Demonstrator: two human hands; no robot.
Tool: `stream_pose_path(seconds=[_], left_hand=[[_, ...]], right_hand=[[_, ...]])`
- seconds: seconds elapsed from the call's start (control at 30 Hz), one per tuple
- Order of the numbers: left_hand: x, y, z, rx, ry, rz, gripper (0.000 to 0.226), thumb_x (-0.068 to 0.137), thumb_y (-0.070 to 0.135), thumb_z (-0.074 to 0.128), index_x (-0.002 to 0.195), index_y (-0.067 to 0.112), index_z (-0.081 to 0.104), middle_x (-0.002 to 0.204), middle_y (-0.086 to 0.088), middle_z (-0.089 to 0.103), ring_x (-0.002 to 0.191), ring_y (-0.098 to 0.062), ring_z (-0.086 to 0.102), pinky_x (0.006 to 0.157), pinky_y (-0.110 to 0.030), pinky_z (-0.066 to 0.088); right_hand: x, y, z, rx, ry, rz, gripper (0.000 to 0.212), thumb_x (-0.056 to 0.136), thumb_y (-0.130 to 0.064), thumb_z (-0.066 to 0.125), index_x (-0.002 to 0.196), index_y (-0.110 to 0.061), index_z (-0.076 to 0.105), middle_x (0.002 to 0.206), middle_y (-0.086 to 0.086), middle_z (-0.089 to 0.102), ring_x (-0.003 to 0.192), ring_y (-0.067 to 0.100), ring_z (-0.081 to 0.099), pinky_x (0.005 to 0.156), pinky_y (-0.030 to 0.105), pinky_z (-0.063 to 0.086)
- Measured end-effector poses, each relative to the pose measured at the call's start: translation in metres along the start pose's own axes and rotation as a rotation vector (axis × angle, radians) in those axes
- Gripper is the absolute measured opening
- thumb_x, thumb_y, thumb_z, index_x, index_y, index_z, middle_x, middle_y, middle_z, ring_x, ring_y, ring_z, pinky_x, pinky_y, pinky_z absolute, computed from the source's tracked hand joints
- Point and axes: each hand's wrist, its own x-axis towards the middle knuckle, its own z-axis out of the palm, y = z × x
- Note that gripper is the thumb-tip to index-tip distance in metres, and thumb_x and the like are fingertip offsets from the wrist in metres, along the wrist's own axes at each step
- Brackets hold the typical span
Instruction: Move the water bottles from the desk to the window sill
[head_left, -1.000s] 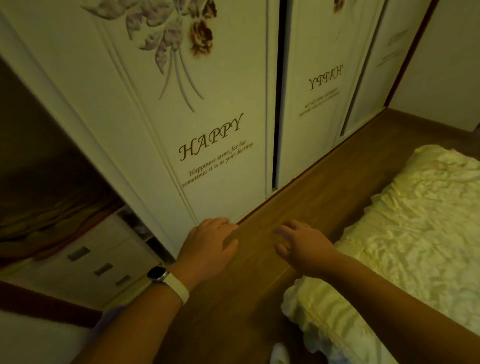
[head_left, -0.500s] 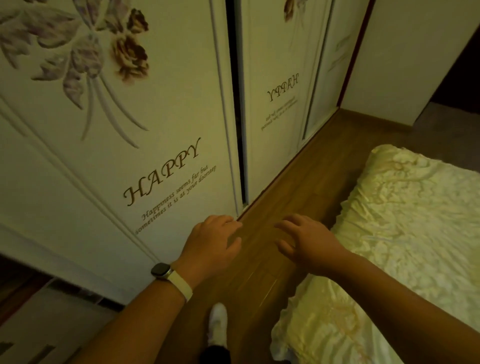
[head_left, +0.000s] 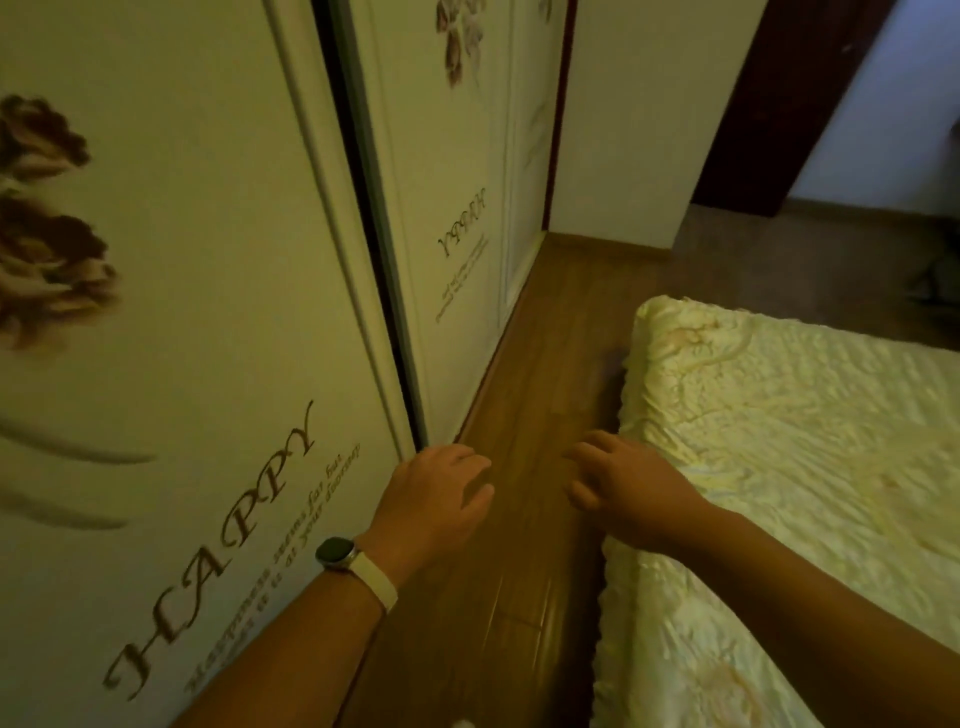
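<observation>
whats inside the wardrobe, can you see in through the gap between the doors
Only a dark slit shows between the wardrobe doors; the panels cover the inside, so its contents cannot be seen.

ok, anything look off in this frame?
The HAPPY lettering on the farther wardrobe door reads mirrored, unlike on the nearer door. The left hand and right hand hold nothing. Nothing looks spilled or damaged.
</observation>
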Motion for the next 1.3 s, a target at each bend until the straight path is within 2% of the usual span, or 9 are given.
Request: stream_pose_path(seconds=[0.2, 0.33, 0.63, 0.77, 0.87, 0.97, 1.07, 1.3], left_hand=[[0.071, -0.004, -0.022, -0.011, 0.047, 0.138, 0.063, 0.088, 0.057, 0.023, 0.134, 0.028, 0.055, 0.139, 0.005, 0.052, 0.129, -0.016, 0.043, 0.108, -0.037, 0.034], [0.123, 0.000, -0.019, -0.004, 0.001, 0.177, 0.053, 0.091, 0.051, 0.033, 0.134, 0.029, 0.054, 0.140, 0.005, 0.051, 0.131, -0.016, 0.041, 0.109, -0.039, 0.034], [0.279, 0.010, -0.010, 0.071, -0.085, 0.149, 0.044, 0.096, 0.046, 0.041, 0.136, 0.031, 0.050, 0.144, 0.006, 0.046, 0.134, -0.014, 0.037, 0.111, -0.039, 0.031], [0.358, 0.043, -0.015, 0.072, -0.105, 0.176, 0.055, 0.089, 0.051, 0.032, 0.135, 0.029, 0.052, 0.144, 0.004, 0.048, 0.133, -0.017, 0.039, 0.110, -0.040, 0.033], [0.413, 0.071, -0.017, 0.089, -0.101, 0.217, 0.045, 0.096, 0.045, 0.041, 0.137, 0.029, 0.050, 0.143, 0.005, 0.048, 0.133, -0.015, 0.039, 0.108, -0.037, 0.033], [0.460, 0.090, -0.021, 0.083, -0.078, 0.243, 0.042, 0.098, 0.040, 0.045, 0.138, 0.029, 0.048, 0.144, 0.005, 0.047, 0.132, -0.015, 0.038, 0.108, -0.037, 0.033], [0.497, 0.095, -0.027, 0.089, -0.076, 0.244, 0.043, 0.098, 0.041, 0.044, 0.138, 0.029, 0.049, 0.144, 0.005, 0.047, 0.133, -0.016, 0.038, 0.108, -0.038, 0.033], [0.587, 0.083, -0.032, 0.062, -0.084, 0.241, 0.043, 0.098, 0.042, 0.044, 0.139, 0.028, 0.048, 0.145, 0.004, 0.046, 0.134, -0.016, 0.037, 0.110, -0.040, 0.032]], right_hand=[[0.031, 0.021, -0.019, 0.049, 0.083, 0.113, 0.050, 0.095, -0.053, 0.045, 0.138, -0.028, 0.049, 0.142, -0.001, 0.049, 0.125, 0.021, 0.051, 0.099, 0.037, 0.046], [0.055, 0.053, -0.021, 0.088, 0.119, 0.171, 0.049, 0.095, -0.054, 0.044, 0.138, -0.030, 0.049, 0.140, -0.003, 0.050, 0.124, 0.018, 0.050, 0.100, 0.037, 0.045], [0.165, 0.157, -0.015, 0.188, 0.085, 0.203, 0.052, 0.096, -0.053, 0.043, 0.140, -0.026, 0.048, 0.141, -0.001, 0.048, 0.123, 0.020, 0.050, 0.099, 0.039, 0.045], [0.208, 0.216, -0.037, 0.220, 0.087, 0.222, 0.052, 0.096, -0.055, 0.042, 0.139, -0.026, 0.047, 0.137, -0.002, 0.050, 0.119, 0.019, 0.052, 0.096, 0.038, 0.047], [0.233, 0.262, -0.060, 0.221, 0.094, 0.231, 0.050, 0.096, -0.053, 0.044, 0.139, -0.027, 0.047, 0.136, -0.003, 0.051, 0.117, 0.018, 0.052, 0.094, 0.035, 0.046], [0.259, 0.301, -0.084, 0.206, 0.108, 0.257, 0.049, 0.097, -0.051, 0.044, 0.139, -0.026, 0.048, 0.136, -0.001, 0.051, 0.119, 0.020, 0.052, 0.095, 0.037, 0.046], [0.283, 0.326, -0.103, 0.217, 0.124, 0.274, 0.049, 0.097, -0.049, 0.046, 0.140, -0.024, 0.048, 0.138, 0.000, 0.050, 0.121, 0.021, 0.051, 0.097, 0.039, 0.046], [0.355, 0.370, -0.124, 0.221, 0.136, 0.296, 0.045, 0.096, -0.051, 0.046, 0.131, -0.025, 0.054, 0.129, -0.002, 0.054, 0.112, 0.019, 0.055, 0.090, 0.038, 0.050]])
